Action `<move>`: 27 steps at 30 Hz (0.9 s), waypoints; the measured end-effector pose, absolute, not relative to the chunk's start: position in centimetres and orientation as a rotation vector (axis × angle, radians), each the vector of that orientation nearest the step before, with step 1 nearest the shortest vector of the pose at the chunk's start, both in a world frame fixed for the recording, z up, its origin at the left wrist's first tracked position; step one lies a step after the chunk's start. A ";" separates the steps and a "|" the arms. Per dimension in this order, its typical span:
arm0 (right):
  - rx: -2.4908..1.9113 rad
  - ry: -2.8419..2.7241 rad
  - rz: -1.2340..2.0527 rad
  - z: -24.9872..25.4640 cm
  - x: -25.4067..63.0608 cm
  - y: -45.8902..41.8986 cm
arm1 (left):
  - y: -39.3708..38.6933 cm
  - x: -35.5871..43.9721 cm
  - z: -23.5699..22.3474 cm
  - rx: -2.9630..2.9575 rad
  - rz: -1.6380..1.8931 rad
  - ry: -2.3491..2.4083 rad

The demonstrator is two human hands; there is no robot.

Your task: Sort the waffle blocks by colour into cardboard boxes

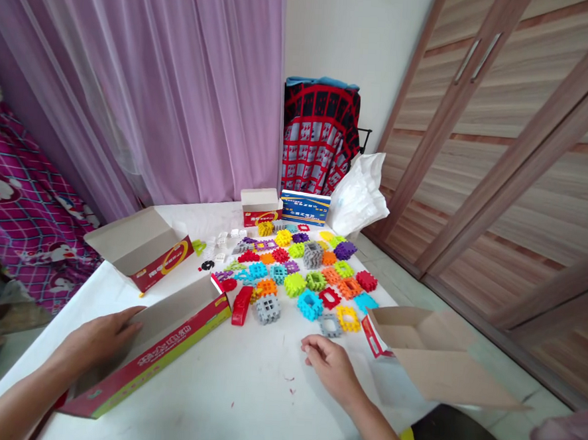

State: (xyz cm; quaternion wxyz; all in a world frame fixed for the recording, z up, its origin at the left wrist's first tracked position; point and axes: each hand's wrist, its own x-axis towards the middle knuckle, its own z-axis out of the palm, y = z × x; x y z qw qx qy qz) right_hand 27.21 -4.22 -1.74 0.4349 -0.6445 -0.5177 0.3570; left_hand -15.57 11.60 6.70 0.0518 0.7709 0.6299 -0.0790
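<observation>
Long red-and-green cardboard box [167, 345], standing with open side up on white-covered table [244, 389], directly by left hand [102, 331]. Left hand laid over the left long side of this box, fingers spread a little and pointing into the hollow; how firmly pressed on the cardboard, not possible to say. Right hand [332, 368] low over the bare part of table, well apart from box, with fingers half curled and nothing visible between them; palm turned away, so contents not possible to judge.

Just ahead of right hand, grey square frame piece [330, 325], with yellow frame piece [348, 318] beside it. Farther ahead, many interlocking plastic blocks [294, 285] in lime, orange, turquoise, red and purple, lying loosely scattered. Between the two hands but farther forward, red plastic piece [241, 305] near the far end of long box, then grey cube block [267, 309] to its right.

To the right of right hand, open brown-inside carton [430, 354]. Beyond left hand, another open red carton [162, 263]. Farthest from both hands, blue box [305, 207] and white plastic bag [358, 194], standing side by side.
</observation>
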 end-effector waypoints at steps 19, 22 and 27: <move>-1.642 -1.490 0.256 -2.7 21.6 -0.4 | 6.4 -13.8 8.0 2.812 0.922 1.737; -1.689 -1.476 0.163 -2.9 20.4 1.0 | 3.6 -11.1 7.6 2.893 1.226 1.458; -1.797 -1.461 0.043 -2.9 19.1 2.6 | 0.3 -7.2 3.8 2.878 1.286 1.140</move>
